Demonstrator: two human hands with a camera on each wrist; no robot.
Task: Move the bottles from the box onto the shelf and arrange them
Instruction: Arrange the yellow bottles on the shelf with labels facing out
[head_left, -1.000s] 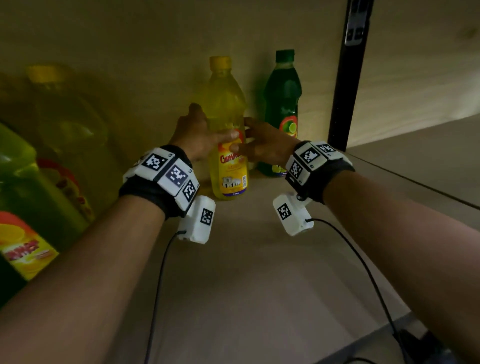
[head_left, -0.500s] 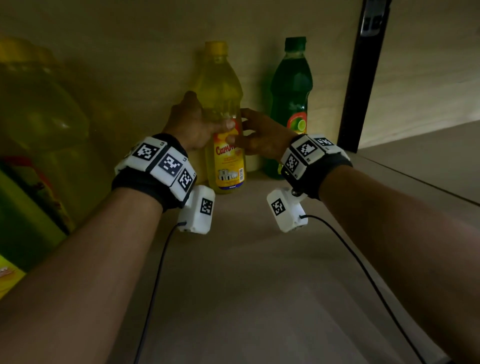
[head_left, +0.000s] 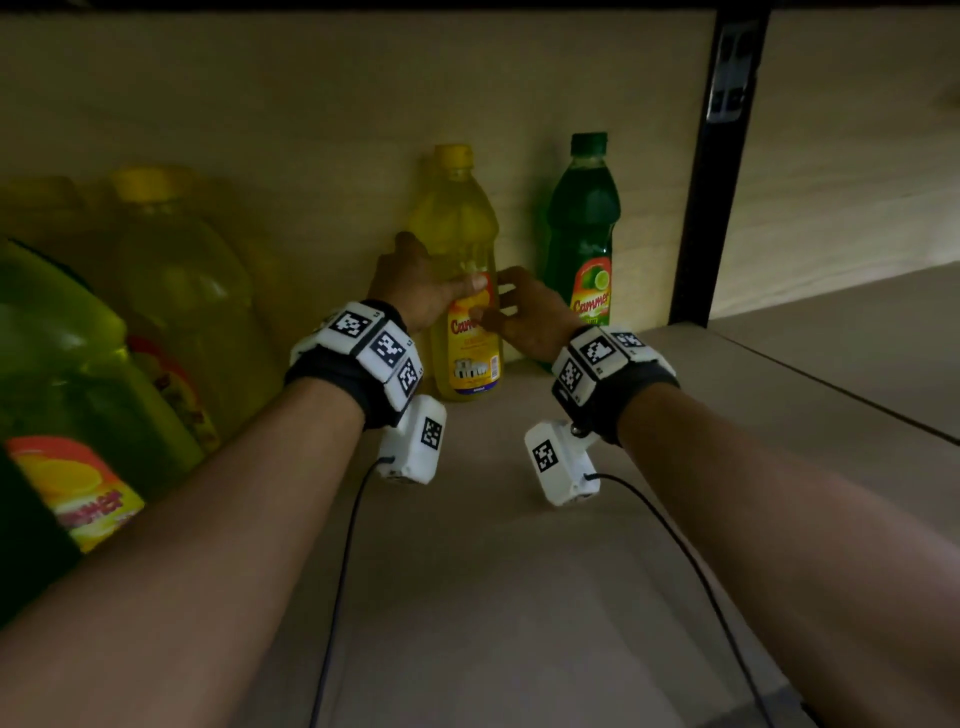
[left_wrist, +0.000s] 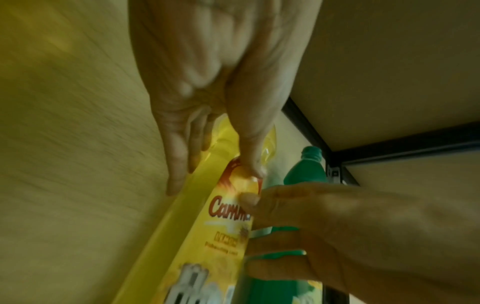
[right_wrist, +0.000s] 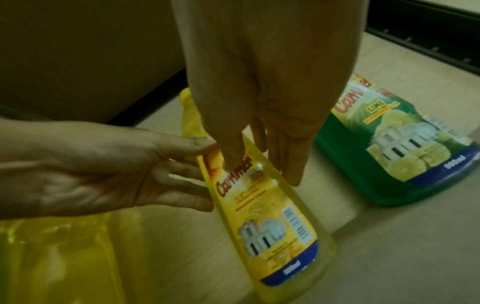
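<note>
The yellow bottle (head_left: 464, 291) stands upright on the shelf (head_left: 467, 571) directly between the two hands, long axis vertical, at the back wall. The left hand (head_left: 415, 291) wraps its body, thumb across the label; the right hand (head_left: 524, 317) pinches the label's right edge, about equally near. A green bottle (head_left: 584, 228) stands just right of the right hand (not touched). The yellow one is translucent, yellow-capped, label facing outward.

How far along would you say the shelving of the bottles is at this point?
Done: a green bottle stands at the shelf's back, large jugs on the left. In hand: left hand and right hand grip the upright yellow bottle. Left: the box is out of view.
</note>
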